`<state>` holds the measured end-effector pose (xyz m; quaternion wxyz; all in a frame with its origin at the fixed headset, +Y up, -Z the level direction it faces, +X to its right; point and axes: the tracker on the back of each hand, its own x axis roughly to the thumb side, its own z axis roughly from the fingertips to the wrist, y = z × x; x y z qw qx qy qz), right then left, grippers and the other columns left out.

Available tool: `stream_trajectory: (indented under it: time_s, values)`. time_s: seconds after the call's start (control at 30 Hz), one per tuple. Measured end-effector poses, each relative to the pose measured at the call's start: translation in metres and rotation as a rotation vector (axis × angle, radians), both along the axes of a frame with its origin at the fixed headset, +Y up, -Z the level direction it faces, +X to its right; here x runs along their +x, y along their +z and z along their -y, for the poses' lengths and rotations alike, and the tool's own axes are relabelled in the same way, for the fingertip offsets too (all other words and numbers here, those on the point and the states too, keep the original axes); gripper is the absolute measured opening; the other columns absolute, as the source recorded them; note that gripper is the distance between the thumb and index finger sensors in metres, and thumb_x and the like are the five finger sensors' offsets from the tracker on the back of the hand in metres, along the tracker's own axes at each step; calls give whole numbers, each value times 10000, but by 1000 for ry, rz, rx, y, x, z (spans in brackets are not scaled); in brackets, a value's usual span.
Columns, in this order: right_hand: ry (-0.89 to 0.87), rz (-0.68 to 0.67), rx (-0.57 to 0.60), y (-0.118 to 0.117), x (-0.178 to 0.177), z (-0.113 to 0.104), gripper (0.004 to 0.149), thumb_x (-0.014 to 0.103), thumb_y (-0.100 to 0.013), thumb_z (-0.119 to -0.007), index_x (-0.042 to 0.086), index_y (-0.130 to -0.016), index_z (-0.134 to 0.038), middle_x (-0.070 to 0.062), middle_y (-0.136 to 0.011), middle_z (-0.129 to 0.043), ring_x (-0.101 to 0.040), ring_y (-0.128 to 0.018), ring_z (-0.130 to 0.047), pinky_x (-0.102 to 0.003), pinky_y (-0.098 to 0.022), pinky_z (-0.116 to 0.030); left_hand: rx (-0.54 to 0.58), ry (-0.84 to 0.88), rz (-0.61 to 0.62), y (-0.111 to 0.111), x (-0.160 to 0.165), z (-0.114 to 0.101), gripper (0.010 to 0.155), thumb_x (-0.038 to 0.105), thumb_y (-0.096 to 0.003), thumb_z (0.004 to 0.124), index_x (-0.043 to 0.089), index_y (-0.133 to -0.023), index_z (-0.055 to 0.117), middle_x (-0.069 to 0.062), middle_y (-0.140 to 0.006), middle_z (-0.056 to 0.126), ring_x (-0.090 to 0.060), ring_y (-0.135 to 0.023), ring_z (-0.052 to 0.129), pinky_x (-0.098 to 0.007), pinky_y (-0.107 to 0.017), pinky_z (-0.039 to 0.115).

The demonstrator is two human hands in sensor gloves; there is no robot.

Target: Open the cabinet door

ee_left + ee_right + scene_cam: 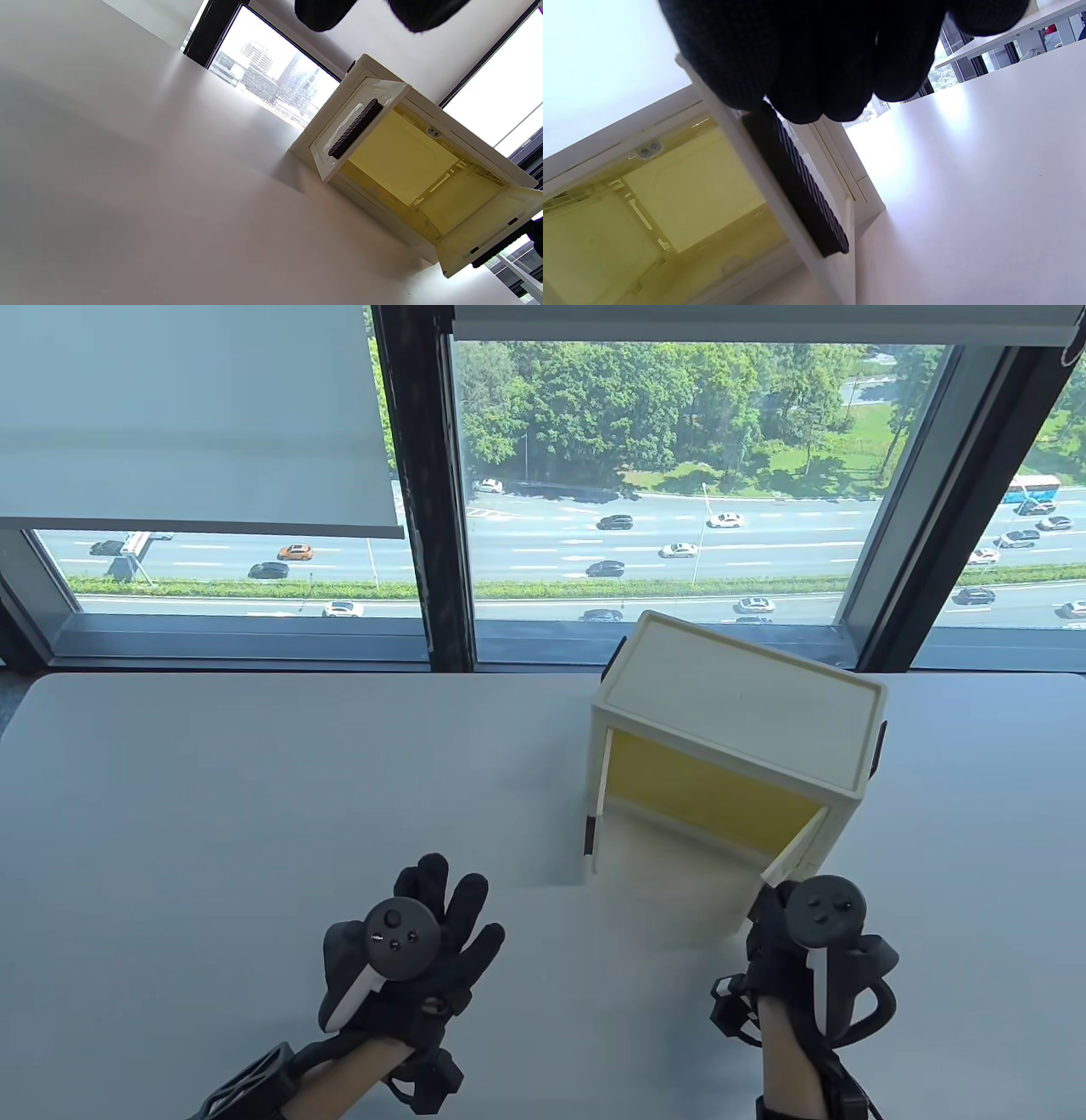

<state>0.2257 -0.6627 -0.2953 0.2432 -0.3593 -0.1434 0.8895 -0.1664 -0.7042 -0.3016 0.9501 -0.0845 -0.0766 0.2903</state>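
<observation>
A cream cabinet with a yellow inside stands on the white table at the right. Both its doors stand swung open. The left door carries a black handle, also seen in the left wrist view. My right hand grips the black handle of the right door, with its fingers curled over the handle's top end. My left hand is empty, its fingers spread, left of the cabinet and apart from it. Only its fingertips show in the left wrist view.
The table's far edge meets a window wall with dark pillars. The cabinet sits near that far edge. The bare tabletop stretches to the left of the cabinet.
</observation>
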Motion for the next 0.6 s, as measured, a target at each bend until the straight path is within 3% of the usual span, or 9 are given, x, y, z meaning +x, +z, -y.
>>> stream_trajectory:
  time_s: [0.23,0.4,0.6]
  values:
    - [131,-4,97,12,-16,-26,368,366,-473,-841,218,-798,-929,-100,-840,-905,-375,-836,-845,-616,-594,-610,-4,4,-9,-1,-3,-2,672,627,-552,537,342,-1136,364,52,-1157,-32,-267,-1094,-10,-552,-780,215]
    - [165,-83,173,19,-43,-42,368,375,-477,-835,223,-800,-925,-94,-839,-904,-370,-828,-854,-611,-595,-610,-5,8,-18,-3,-5,-2,673,627,-552,537,341,-1136,362,54,-1156,-34,-265,-1093,-14,-552,-780,211]
    - [229,-239,192,18,-85,-36,379,408,-498,-793,254,-828,-901,-65,-867,-896,-348,-859,-837,-591,-606,-608,-11,7,-27,-4,-7,-2,672,626,-553,538,343,-1135,361,58,-1153,-40,-263,-1091,-21,-552,-779,208]
